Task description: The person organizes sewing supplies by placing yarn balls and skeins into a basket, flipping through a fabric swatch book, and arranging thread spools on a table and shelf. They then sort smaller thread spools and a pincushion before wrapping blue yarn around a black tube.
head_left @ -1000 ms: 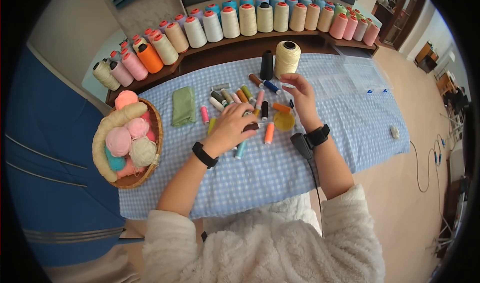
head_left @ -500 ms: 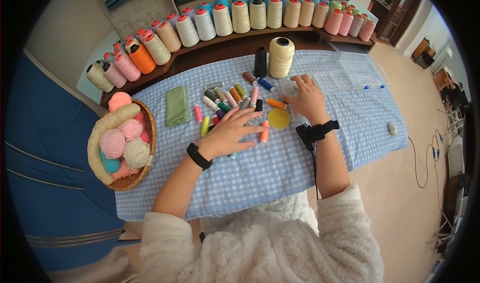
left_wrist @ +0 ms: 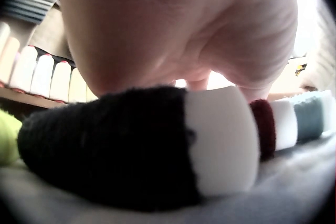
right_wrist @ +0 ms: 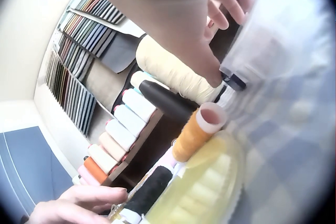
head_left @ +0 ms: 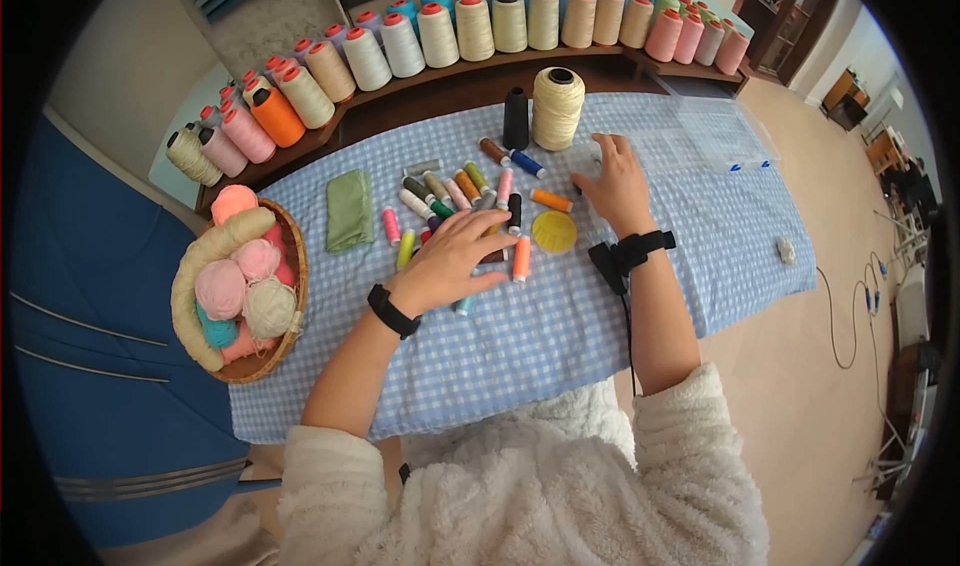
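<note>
In the head view, my left hand [head_left: 450, 261] lies palm down with spread fingers over a cluster of small thread spools, hiding some. Close below its palm in the left wrist view are a black spool [left_wrist: 110, 148] and a dark red one [left_wrist: 263, 129]. My right hand [head_left: 615, 191] is bent in a wide curve beside a clear plastic box [right_wrist: 268, 45]; its thumb touches the box near a dark clasp [right_wrist: 234, 81]. Left of that hand are an orange spool [head_left: 551, 201] and a round yellow piece [head_left: 555, 232].
A basket rim [head_left: 300, 276] surrounds yarn balls at the left, near a folded green cloth [head_left: 348, 211]. Behind the spools stand a black cone [head_left: 515, 119] and a large cream cone [head_left: 557, 111]. Another clear box [head_left: 725, 131] sits back right; a cone-filled shelf [head_left: 400, 101] runs behind.
My left fingers have spread out from a more curled pose over the spools. My right hand came down from its raised, nearly pinched pose, and its fingers have widened. The head view has shifted slightly.
</note>
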{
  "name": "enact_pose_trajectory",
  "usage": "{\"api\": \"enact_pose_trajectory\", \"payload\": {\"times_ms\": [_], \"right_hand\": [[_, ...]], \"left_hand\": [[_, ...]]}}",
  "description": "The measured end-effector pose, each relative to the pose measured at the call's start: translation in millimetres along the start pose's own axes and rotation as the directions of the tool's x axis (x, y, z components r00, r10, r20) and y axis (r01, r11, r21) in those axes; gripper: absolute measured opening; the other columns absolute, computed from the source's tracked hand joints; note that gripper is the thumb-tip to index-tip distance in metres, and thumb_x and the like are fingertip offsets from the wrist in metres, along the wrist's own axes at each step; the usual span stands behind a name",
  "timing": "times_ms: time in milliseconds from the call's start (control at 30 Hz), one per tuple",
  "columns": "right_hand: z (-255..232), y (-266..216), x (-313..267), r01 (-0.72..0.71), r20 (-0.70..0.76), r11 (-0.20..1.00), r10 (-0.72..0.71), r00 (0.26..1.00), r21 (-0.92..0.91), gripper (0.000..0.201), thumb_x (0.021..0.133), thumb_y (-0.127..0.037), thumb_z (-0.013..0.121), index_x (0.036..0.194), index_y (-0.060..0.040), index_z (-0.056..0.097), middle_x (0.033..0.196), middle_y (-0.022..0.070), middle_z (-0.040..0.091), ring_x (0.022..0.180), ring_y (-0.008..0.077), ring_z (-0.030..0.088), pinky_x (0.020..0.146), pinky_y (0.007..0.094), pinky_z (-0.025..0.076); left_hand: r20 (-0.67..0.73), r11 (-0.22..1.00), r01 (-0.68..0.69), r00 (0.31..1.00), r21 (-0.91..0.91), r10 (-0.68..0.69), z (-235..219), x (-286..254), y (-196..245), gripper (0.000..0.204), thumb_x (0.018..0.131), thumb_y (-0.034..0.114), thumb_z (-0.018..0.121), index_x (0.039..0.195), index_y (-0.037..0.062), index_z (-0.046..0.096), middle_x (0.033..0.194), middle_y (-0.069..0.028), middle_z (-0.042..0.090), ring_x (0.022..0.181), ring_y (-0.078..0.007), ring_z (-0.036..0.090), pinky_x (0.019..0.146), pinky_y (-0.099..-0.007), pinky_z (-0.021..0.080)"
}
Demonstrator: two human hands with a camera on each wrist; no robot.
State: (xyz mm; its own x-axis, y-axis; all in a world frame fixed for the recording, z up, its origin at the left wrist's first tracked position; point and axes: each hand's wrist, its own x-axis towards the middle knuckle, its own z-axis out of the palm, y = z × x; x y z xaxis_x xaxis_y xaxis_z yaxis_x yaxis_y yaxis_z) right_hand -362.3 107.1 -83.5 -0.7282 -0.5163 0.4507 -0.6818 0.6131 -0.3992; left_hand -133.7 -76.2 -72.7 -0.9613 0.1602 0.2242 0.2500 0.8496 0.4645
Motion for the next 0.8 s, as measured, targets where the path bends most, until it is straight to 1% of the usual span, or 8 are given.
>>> {"api": "enact_pose_trajectory", "payload": {"times_ms": [67,167,267,367,467,567,667,800], "right_hand": [[-1,1,0,-0.026,0.006,0.998,0.026,1.0,-0.05,0.06,0.075,-0.025,0.084,0.128,-0.0084,0.06,0.126,0.0127,0.06,0.115,0.0326,0.06,0.094,0.0406,0.053],[3,6,1,0.017,-0.007,0.997,-0.018,1.0,-0.082,0.06,0.075,-0.03,0.084,0.126,-0.0087,0.062,0.123,0.0117,0.062,0.113,0.0315,0.061,0.09,0.0412,0.053],[2,5,1,0.022,0.02,0.995,-0.02,1.0,-0.093,0.058,0.078,-0.036,0.081,0.126,-0.0091,0.063,0.123,0.012,0.062,0.112,0.0321,0.062,0.091,0.0423,0.053],[6,6,0,-0.028,-0.033,0.989,0.023,0.999,-0.146,0.056,0.083,-0.043,0.075,0.126,-0.0088,0.062,0.124,0.0117,0.062,0.112,0.0328,0.062,0.09,0.0443,0.053],[5,6,1,-0.198,-0.021,0.949,0.199,0.98,-0.244,0.056,0.089,-0.049,0.067,0.127,-0.0082,0.061,0.124,0.0119,0.063,0.112,0.0336,0.063,0.089,0.0471,0.053],[-5,11,6,-0.267,0.062,0.928,0.291,0.955,-0.259,0.054,0.093,-0.052,0.06,0.123,-0.0075,0.064,0.12,0.014,0.066,0.11,0.0336,0.065,0.09,0.0479,0.052],[-12,19,8,-0.319,0.068,0.927,0.338,0.939,-0.2,0.049,0.095,-0.05,0.057,0.116,-0.008,0.068,0.113,0.0152,0.071,0.105,0.0338,0.067,0.094,0.0539,0.048],[-11,30,7,-0.307,0.069,0.912,0.337,0.939,-0.272,0.036,0.095,-0.04,0.057,0.112,-0.0111,0.071,0.104,0.013,0.075,0.1,0.0336,0.07,0.095,0.0604,0.042]], "left_hand": [[0.01,1.0,0.02,1.0,-0.005,-0.02,1,0,0,0.055,0.08,0.016,0.079,0.133,0.0146,0.062,0.15,-0.0117,0.045,0.139,-0.0332,0.042,0.117,-0.0477,0.033],[0.017,1.0,0.026,1.0,0.002,-0.026,1,-1,-2,0.054,0.081,0.017,0.078,0.133,0.014,0.062,0.15,-0.0121,0.044,0.139,-0.0336,0.042,0.116,-0.047,0.034],[0.017,1.0,0.02,1.0,0.007,-0.021,1,0,-1,0.053,0.082,0.017,0.078,0.132,0.0133,0.062,0.15,-0.0124,0.044,0.139,-0.0335,0.043,0.116,-0.0461,0.034],[0.02,1.0,0.018,1.0,0.002,-0.018,0,-1,-1,0.051,0.083,0.018,0.077,0.132,0.0127,0.063,0.15,-0.0126,0.044,0.139,-0.0336,0.043,0.115,-0.0456,0.035],[0.029,1.0,0.021,0.999,-0.007,-0.021,-2,-1,0,0.05,0.084,0.018,0.077,0.131,0.0122,0.063,0.15,-0.0126,0.044,0.138,-0.0336,0.043,0.115,-0.0456,0.035],[0.03,1.0,0.02,0.999,-0.01,-0.02,-2,0,0,0.049,0.084,0.018,0.077,0.131,0.0119,0.063,0.15,-0.0125,0.044,0.138,-0.0337,0.044,0.115,-0.0456,0.035],[0.024,1.0,0.015,1.0,-0.012,-0.015,-1,-1,-1,0.049,0.084,0.018,0.076,0.131,0.0116,0.063,0.15,-0.0125,0.044,0.138,-0.0337,0.044,0.115,-0.0456,0.036],[0.023,1.0,0.014,1.0,-0.008,-0.014,-1,-1,0,0.048,0.085,0.018,0.076,0.131,0.0111,0.063,0.151,-0.0126,0.044,0.138,-0.0337,0.044,0.115,-0.0456,0.036]]}}
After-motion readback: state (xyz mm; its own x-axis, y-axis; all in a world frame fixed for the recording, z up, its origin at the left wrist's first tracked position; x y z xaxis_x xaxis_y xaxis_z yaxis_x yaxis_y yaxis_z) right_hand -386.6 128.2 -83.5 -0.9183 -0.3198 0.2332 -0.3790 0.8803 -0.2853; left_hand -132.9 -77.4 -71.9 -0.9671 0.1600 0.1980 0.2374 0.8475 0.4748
